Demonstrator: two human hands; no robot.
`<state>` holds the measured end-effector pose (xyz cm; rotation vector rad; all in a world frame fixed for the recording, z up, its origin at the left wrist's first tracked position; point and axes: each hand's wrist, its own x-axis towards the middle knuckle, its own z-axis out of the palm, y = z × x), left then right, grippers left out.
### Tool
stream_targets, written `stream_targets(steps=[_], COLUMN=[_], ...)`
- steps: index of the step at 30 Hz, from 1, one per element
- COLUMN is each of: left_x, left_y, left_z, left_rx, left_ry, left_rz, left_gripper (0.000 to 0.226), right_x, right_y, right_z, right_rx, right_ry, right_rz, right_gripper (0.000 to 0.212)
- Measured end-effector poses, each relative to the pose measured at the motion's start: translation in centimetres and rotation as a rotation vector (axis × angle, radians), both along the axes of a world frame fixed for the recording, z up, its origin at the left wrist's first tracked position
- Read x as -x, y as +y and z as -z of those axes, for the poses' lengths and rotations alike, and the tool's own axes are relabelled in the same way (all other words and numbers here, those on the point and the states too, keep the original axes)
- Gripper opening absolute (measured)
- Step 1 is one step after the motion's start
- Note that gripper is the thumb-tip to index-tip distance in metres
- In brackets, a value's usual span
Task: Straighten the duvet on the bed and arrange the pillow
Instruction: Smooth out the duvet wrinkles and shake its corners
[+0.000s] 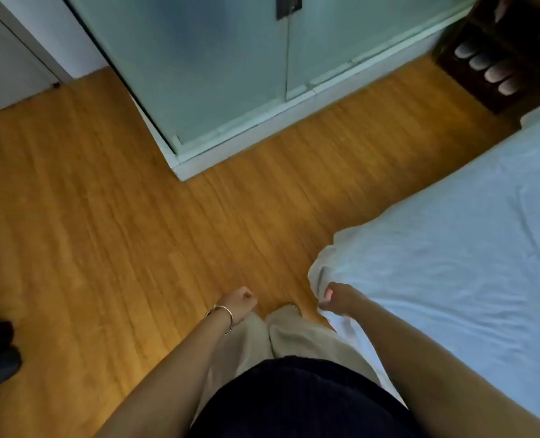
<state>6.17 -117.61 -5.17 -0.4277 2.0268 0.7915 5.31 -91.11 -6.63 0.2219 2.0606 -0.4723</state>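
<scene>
Dark cloth of the person's top fills the bottom centre of the frame, with pale trousers [294, 336] below it and both bare forearms reaching forward. Largest by far is the wooden floor [104, 216], spreading over the left and middle. Next is the bed [452, 248], which takes the right side; its white duvet [436, 279] lies fairly flat on top, with shallow creases, and its near corner hangs bunched over the edge at centre right. A pale green glass-fronted cabinet [215, 74] stands at upper centre, and a dark shoe rack [499, 58] with pale slippers sits in the upper right corner.

The right hand [338, 298], at lower centre right, has its fingers curled round the bunched duvet corner and grips it. The left hand [240, 300], just left of it over the trousers, is curled into a loose fist holding nothing, with a thin bangle [226, 317] on the wrist.

As a judgement, straightening is under way: most of the visible duvet looks spread, but this corner is not yet pulled square, and the pillow has not been dealt with as far as can be seen.

No pillow is in view; the head of the bed is cut off at the right. Dark shapes at the lower left edge are too blurred to name. The feet are mostly hidden by the trousers.
</scene>
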Motion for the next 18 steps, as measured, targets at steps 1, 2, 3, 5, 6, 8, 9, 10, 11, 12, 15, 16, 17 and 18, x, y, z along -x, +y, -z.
stream_targets(steps=[1, 2, 3, 5, 6, 8, 9, 10, 11, 12, 15, 16, 17, 18], left_x=[2.3, 4.3, 6.1, 10.1, 12.4, 18.1, 21.5, 25.1, 28.4, 31.4, 39.0, 41.1, 42.9, 44.5], left_y=[-0.7, -1.2, -1.5, -1.6, -1.5, -1.3, -1.3, -1.3, -1.2, -0.9, 1.6, 2.8, 4.2, 5.8], left_z=[-0.5, -0.8, -1.2, -1.3, -1.1, -0.3, -0.4, -0.8, -1.3, -1.6, -2.5, -2.4, -2.3, -2.2], left_rx=[0.023, 0.048, 0.073, 0.085, 0.079, 0.045, 0.046, 0.062, 0.075, 0.073, 0.026, 0.003, -0.018, -0.019], left_ry=[0.034, 0.070, 0.089, 0.111, 0.117, 0.106, 0.100, 0.115, 0.134, 0.140, 0.121, 0.109, 0.108, 0.112], left_rz=[-0.028, -0.043, -0.055, -0.026, 0.029, 0.197, 0.297, 0.404, 0.491, 0.549, 0.659, 0.683, 0.716, 0.758], left_gripper=[0.011, 0.014, 0.016, 0.019, 0.018, 0.019, 0.019, 0.021, 0.022, 0.022, 0.019, 0.015, 0.012, 0.011], right_x=[2.8, 5.5, 8.2, 13.4, 16.0, 20.8, 23.0, 25.1, 27.0, 28.8, 33.9, 35.5, 36.8, 37.9], right_y=[-0.4, -1.0, -1.8, -3.6, -4.6, -6.1, -6.7, -7.0, -7.2, -7.2, -6.0, -5.3, -4.5, -3.5], right_z=[-0.2, -0.5, -0.7, -0.6, -0.5, -0.4, -0.6, -1.0, -1.5, -2.2, -3.9, -4.3, -4.6, -4.9], right_rx=[-0.025, -0.031, -0.021, 0.011, 0.022, 0.047, 0.056, 0.070, 0.081, 0.088, 0.089, 0.094, 0.104, 0.113], right_ry=[0.004, 0.005, 0.011, 0.029, 0.032, 0.048, 0.060, 0.073, 0.085, 0.096, 0.146, 0.154, 0.166, 0.175], right_rz=[-0.033, -0.054, -0.064, -0.072, -0.069, -0.057, -0.031, 0.008, 0.051, 0.095, 0.235, 0.295, 0.353, 0.415], right_gripper=[0.054, 0.055, 0.051, 0.041, 0.038, 0.039, 0.041, 0.043, 0.043, 0.042, 0.041, 0.040, 0.040, 0.039])
